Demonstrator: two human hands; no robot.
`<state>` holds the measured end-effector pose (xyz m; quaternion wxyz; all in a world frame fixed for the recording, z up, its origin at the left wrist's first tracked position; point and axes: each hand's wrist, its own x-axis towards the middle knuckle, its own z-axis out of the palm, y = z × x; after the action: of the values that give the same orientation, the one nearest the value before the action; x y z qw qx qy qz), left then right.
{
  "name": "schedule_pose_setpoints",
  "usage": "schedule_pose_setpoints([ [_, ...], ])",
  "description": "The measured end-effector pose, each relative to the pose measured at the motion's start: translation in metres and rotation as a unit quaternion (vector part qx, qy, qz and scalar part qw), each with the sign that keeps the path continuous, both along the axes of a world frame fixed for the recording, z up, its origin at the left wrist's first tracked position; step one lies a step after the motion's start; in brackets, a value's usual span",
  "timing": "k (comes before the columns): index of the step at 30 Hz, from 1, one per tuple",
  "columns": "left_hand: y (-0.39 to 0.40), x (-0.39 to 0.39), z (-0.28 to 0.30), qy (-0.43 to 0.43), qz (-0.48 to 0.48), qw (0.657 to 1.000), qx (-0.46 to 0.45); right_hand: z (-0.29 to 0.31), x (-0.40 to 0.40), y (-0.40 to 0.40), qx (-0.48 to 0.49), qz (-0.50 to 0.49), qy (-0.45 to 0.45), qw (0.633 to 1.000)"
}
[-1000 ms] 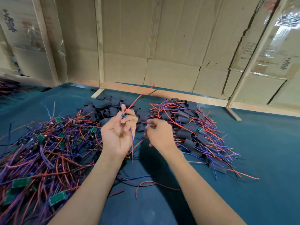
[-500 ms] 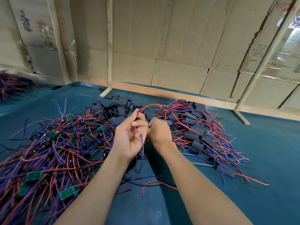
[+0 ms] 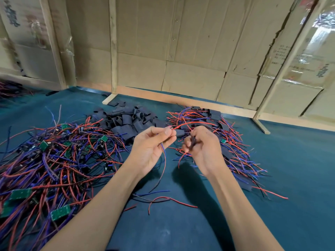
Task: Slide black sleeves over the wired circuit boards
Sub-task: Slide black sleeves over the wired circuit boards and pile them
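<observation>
Step in hand: threading, judged mid-way. Left hand [image 3: 151, 147] pinched red wire [image 3: 188, 123] at fingertips, frame centre. Right hand [image 3: 203, 147] curled round black sleeve [image 3: 180, 133] w/ wires; board not visible, prob. inside or hidden. Next move: feed leads thru, pull sleeve over board. Unsleeved boards [image 3: 59, 213] lower left on table [image 3: 299, 169]. Cardboard wall [image 3: 297, 58] had printed writing, illegible.
</observation>
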<state>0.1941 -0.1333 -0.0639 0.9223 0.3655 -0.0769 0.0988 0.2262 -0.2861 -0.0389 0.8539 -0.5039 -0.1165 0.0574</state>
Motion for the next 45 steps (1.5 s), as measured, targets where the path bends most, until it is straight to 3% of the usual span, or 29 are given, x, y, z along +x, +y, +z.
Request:
schedule_pose_setpoints([
  [4, -0.008, -0.004, -0.004, -0.022, 0.003, 0.999, 0.023, 0.000, -0.010, 0.008, -0.003, 0.039, 0.066, 0.997],
  [6, -0.008, -0.005, -0.007, -0.027, 0.013, 0.997, 0.076, -0.002, -0.014, 0.010, -0.035, 0.049, 0.036, 0.998],
  [8, -0.008, -0.006, -0.010, -0.029, 0.033, 0.984, 0.170, -0.004, -0.015, 0.012, -0.106, -0.003, -0.028, 0.994],
  [12, -0.019, -0.011, -0.014, -0.004, 0.135, 0.936, 0.326, -0.011, -0.014, 0.011, -0.186, -0.066, -0.069, 0.978],
  [15, -0.030, -0.016, -0.016, -0.004, 0.251, 0.890, 0.380, -0.016, -0.014, 0.006, -0.286, -0.018, -0.104, 0.952],
  [20, -0.030, -0.022, -0.014, -0.090, 0.243, 0.831, 0.491, -0.029, -0.010, 0.000, -0.470, 0.048, -0.184, 0.862],
  [24, -0.030, -0.019, -0.017, -0.116, 0.247, 0.806, 0.525, -0.028, -0.015, -0.002, -0.466, 0.047, -0.186, 0.863],
  [28, -0.030, -0.020, -0.014, -0.126, 0.281, 0.818, 0.486, -0.027, -0.014, 0.000, -0.501, 0.031, -0.193, 0.843],
  [31, -0.034, -0.020, -0.011, -0.099, 0.283, 0.857, 0.419, -0.029, -0.014, 0.001, -0.486, 0.018, -0.210, 0.848],
  [36, -0.039, -0.024, -0.001, -0.077, 0.259, 0.915, 0.298, -0.029, -0.014, 0.004, -0.461, -0.009, -0.314, 0.830],
  [38, -0.039, -0.025, 0.002, -0.063, 0.305, 0.914, 0.261, -0.032, -0.014, 0.006, -0.451, -0.041, -0.300, 0.840],
  [41, -0.033, -0.027, 0.003, -0.068, 0.411, 0.864, 0.283, -0.030, -0.010, 0.002, -0.369, -0.051, -0.216, 0.902],
  [45, -0.028, -0.027, 0.002, -0.093, 0.448, 0.801, 0.385, -0.018, -0.001, -0.001, -0.122, -0.051, -0.030, 0.991],
])
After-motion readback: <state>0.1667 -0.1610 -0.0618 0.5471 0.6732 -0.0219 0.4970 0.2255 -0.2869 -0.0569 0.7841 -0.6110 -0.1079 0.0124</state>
